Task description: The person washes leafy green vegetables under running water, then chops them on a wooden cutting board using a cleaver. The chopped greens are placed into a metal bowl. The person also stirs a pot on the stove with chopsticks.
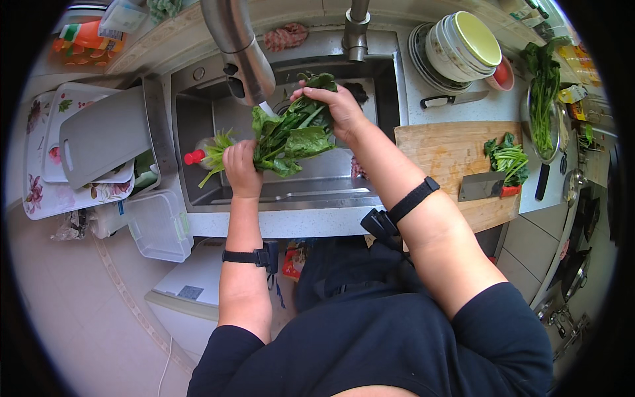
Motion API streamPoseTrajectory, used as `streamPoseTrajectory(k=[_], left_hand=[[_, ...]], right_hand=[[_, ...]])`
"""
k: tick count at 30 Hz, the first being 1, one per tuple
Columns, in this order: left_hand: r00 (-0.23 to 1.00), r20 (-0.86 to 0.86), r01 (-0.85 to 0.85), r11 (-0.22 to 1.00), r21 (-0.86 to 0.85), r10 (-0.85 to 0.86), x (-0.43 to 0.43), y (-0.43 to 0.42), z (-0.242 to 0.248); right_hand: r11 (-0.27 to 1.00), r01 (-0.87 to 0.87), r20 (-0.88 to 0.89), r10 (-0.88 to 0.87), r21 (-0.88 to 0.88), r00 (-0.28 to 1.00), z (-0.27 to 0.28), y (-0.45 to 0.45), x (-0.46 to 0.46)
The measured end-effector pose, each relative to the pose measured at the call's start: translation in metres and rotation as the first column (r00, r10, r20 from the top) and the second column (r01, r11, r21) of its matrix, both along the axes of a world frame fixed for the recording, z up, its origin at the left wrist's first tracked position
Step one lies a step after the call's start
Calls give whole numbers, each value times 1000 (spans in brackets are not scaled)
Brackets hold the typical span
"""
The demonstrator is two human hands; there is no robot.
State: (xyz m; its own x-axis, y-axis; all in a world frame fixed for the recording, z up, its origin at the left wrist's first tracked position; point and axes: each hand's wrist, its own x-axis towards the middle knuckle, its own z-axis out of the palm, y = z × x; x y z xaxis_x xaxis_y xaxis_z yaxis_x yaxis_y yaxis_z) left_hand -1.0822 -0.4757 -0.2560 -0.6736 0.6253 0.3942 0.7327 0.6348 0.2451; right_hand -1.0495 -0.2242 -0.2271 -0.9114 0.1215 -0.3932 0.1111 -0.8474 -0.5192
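Observation:
A bunch of leafy greens [302,141] is held between both my hands over the steel sink [292,196]. My left hand [243,166] is closed around the pale green stem end. At the leafy end, my right hand [340,106] grips the leaves, with its thumb on top. The faucet head [248,74] hangs just above the greens, and white, likely water, shows below its mouth. Beside the stems, a bottle with a red cap [194,157] lies in the sink's left part. Dark matter [356,93] is in the sink behind my right hand.
On the right, a wooden cutting board [436,149] bears a cleaver [481,186] and cut greens [511,159]. Behind it are a knife [454,99] and stacked bowls [461,47]. More greens [543,99] lie on a metal bowl. Trays and a grey board [106,134] stand left of the sink.

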Motion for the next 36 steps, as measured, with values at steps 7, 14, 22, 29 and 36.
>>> streamPoseTrajectory(k=[7,14,22,29,36], left_hand=[[871,490,-13,998,69,-23,-15,25,12],[99,971,-459,856,239,-218,-41,46,-30],[-317,756,-693,684,228,-573,-57,20,-66],[-305,765,-614,731,298,-567,-58,14,-45],[-160,905,-662,723,197,-394,-55,31,-43]], right_hand=[[971,147,169,-179,189,969,-13,26,4],[946,184,374,-277,265,885,-26,30,30],[844,49,318,-254,534,913,-43,18,36],[972,15,149,-51,234,987,-27,34,-8],[976,-128,96,113,174,989,-3,35,-9]])
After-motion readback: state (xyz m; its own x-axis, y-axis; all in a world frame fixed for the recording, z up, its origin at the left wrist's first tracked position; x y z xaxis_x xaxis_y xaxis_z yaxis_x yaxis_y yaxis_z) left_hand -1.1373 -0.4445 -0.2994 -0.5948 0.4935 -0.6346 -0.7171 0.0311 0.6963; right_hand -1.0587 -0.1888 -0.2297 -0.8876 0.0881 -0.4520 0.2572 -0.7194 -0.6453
